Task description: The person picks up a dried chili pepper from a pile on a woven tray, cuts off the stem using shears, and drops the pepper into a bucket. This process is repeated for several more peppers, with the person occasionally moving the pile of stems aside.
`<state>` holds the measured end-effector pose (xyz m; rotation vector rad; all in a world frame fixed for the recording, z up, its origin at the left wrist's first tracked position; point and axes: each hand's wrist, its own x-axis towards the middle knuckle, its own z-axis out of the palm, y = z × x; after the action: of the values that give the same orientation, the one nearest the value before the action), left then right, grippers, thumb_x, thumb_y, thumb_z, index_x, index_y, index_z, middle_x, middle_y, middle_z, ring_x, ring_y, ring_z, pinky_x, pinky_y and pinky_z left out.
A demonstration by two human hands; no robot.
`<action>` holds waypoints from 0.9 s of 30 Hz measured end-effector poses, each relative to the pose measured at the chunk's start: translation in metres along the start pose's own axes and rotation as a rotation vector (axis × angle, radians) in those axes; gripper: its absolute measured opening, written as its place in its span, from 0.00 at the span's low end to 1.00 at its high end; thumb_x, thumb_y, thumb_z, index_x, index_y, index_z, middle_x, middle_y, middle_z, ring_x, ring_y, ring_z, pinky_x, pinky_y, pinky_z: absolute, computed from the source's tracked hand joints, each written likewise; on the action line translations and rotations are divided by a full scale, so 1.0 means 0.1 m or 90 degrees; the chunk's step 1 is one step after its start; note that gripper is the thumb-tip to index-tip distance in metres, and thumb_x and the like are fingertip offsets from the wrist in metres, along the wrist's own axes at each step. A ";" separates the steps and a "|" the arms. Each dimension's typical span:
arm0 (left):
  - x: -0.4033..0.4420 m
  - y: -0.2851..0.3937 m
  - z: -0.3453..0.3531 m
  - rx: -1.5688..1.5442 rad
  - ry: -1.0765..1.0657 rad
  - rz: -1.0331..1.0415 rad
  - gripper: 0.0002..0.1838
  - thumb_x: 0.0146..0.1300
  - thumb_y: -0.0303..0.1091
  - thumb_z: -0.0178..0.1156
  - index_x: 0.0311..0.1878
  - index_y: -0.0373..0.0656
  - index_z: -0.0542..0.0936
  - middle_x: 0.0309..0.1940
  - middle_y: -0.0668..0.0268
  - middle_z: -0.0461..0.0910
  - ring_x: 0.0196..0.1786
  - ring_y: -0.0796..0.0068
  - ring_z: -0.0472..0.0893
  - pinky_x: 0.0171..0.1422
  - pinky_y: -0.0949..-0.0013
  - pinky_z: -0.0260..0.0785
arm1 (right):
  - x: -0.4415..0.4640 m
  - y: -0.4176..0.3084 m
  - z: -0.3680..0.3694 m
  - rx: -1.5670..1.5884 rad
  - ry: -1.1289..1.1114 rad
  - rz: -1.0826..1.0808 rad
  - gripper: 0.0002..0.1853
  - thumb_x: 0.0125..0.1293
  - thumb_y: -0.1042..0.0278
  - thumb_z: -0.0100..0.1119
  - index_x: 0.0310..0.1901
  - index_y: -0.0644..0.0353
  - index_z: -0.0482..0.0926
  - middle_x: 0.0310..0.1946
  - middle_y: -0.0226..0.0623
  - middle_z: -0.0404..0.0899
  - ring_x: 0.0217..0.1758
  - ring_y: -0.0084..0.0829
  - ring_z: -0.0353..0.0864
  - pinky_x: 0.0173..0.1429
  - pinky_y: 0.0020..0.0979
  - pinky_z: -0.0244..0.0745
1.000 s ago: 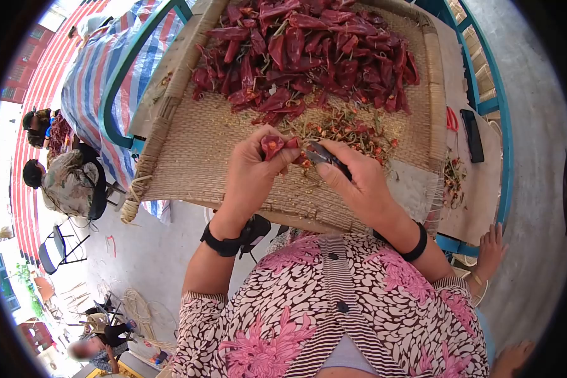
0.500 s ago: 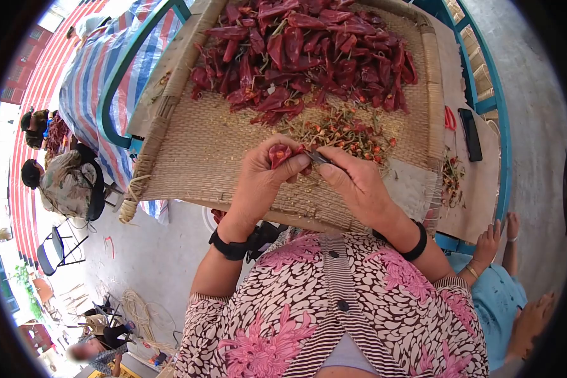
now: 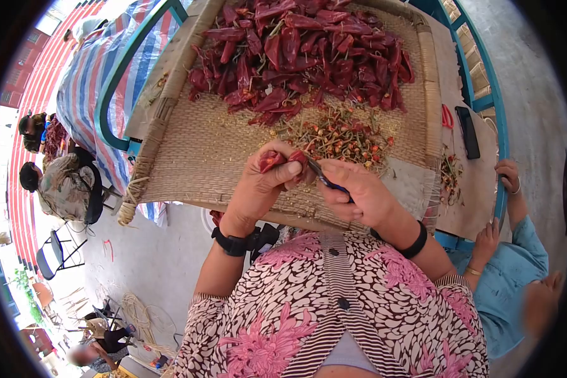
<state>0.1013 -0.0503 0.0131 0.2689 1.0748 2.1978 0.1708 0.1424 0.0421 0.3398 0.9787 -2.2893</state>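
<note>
My left hand (image 3: 261, 183) is closed around dried red chilli peppers (image 3: 271, 161), whose torn ends poke out near the thumb. In my right hand (image 3: 362, 195) is a small metal tool with a dark blue handle (image 3: 332, 184), its tip touching the pepper at my left fingertips. Whether it is a knife or snips I cannot tell. Both hands are above a woven tray (image 3: 183, 160). Just beyond them lies a heap of cut stems and orange-red caps (image 3: 346, 135), and behind that a large pile of dried red chillies (image 3: 296, 60).
Right of the tray, red-handled scissors (image 3: 447, 116), a black phone (image 3: 468, 132) and more stems (image 3: 450, 173) lie on a board (image 3: 469, 211). Another person's hand (image 3: 508, 175) grips the teal frame (image 3: 499, 126). More people sit at left near a striped sheet (image 3: 85, 94).
My right hand has turned and lowered slightly, showing the tool's blue handle. The peppers in my left hand have shifted. The person at right has moved a hand onto the frame.
</note>
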 end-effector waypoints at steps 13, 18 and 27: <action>0.00 -0.27 0.06 -0.032 -0.063 0.032 0.06 0.64 0.24 0.61 0.41 0.41 0.74 0.33 0.65 0.77 0.34 0.77 0.76 0.36 0.74 0.66 | 0.11 0.00 -0.18 0.398 -0.120 -0.030 0.19 0.77 0.50 0.40 0.53 0.55 0.71 0.18 0.20 0.59 0.11 0.13 0.53 0.12 0.18 0.49; -0.06 0.07 0.20 0.160 0.142 -0.048 0.07 0.64 0.24 0.60 0.42 0.41 0.72 0.37 0.61 0.79 0.36 0.75 0.78 0.36 0.75 0.68 | 0.11 0.08 -0.44 0.554 0.026 0.070 0.20 0.77 0.49 0.40 0.48 0.60 0.70 0.21 0.21 0.61 0.14 0.13 0.56 0.15 0.18 0.51; 0.43 0.60 -0.20 0.657 0.203 0.086 0.14 0.57 0.24 0.64 0.46 0.37 0.76 0.34 0.67 0.80 0.37 0.79 0.79 0.39 0.75 0.69 | 0.14 0.08 -0.39 0.460 0.020 0.057 0.19 0.76 0.49 0.42 0.45 0.60 0.70 0.21 0.21 0.63 0.14 0.13 0.57 0.15 0.18 0.52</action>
<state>0.0310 -0.0608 0.0414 0.4407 2.3669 1.6235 0.1652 0.1601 0.0044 0.6949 0.1052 -2.4855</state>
